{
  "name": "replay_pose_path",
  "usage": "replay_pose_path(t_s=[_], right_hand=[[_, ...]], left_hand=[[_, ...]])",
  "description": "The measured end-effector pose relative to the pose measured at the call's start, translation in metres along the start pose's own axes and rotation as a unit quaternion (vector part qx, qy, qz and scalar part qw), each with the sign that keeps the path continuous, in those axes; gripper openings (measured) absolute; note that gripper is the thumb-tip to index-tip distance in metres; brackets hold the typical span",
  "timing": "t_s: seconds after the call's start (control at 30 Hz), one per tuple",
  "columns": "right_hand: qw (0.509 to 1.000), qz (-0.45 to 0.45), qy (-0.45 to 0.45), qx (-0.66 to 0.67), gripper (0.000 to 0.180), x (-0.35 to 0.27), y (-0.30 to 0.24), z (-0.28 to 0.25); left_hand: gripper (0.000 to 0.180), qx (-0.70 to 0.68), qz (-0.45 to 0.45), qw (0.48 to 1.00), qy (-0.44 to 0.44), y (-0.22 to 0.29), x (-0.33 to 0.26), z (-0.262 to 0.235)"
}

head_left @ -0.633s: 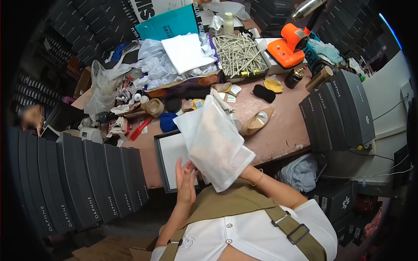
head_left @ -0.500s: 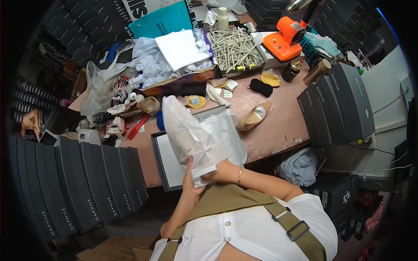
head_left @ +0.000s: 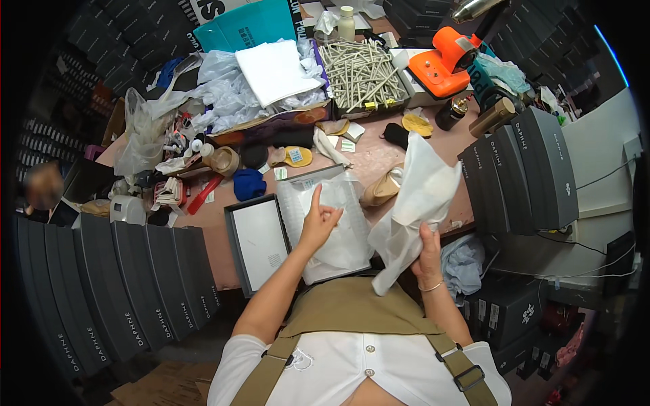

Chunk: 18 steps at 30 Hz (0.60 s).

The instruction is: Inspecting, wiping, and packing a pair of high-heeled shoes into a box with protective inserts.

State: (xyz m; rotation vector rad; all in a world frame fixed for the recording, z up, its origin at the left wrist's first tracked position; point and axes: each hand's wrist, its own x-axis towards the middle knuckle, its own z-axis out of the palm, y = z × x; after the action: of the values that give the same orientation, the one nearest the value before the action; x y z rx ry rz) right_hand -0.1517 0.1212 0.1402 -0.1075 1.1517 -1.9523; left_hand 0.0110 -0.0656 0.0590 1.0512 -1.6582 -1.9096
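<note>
1. Hands up over the pink worktable (head_left: 379, 159), and the right hand (head_left: 428, 252) is clamped around the lower end of a white dust bag (head_left: 414, 203), thumb and fingers pinching the gathered cloth.
2. That bag rises from the right hand and fans out up and to the right, its broad top hanging above the table edge, just beside the stack of dark grey boxes (head_left: 525, 176) on the right.
3. Left hand (head_left: 318, 223) is loose, holding nothing, index finger pointing up, the other fingers half curled.
4. It hovers over crumpled white tissue paper (head_left: 338, 230) lying in an open shoe box; whether the palm touches the paper, I can't tell.
5. Bag and left hand sit apart, a clear gap between them, the bag off to the right of that raised finger.
6. Left of the tissue, touching the box, lies the grey box lid (head_left: 259, 240), inside up and pale.
7. A beige shoe (head_left: 382, 189) rests on the table between the tissue and the bag, partly hidden behind the cloth.
8. Further back: an orange machine (head_left: 450, 61), a tray of pale sticks (head_left: 359, 71), heaps of clear plastic bags (head_left: 223, 95).
9. More dark boxes stand in a row (head_left: 122, 284) on the left side.
</note>
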Motion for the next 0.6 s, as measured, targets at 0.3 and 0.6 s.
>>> replay_pose_path(t_s=[0.3,0.6], right_hand=[[0.97,0.12,-0.177,-0.115,0.053,0.014,0.047,0.011],[0.716,-0.257,-0.18,-0.624,0.067,0.051,0.108,0.047]], left_hand=[[0.014,-0.116,0.073,0.986,0.098,0.059,0.026,-0.095],[0.021,0.24,0.257,0.93,0.107,0.149,-0.073,-0.098]])
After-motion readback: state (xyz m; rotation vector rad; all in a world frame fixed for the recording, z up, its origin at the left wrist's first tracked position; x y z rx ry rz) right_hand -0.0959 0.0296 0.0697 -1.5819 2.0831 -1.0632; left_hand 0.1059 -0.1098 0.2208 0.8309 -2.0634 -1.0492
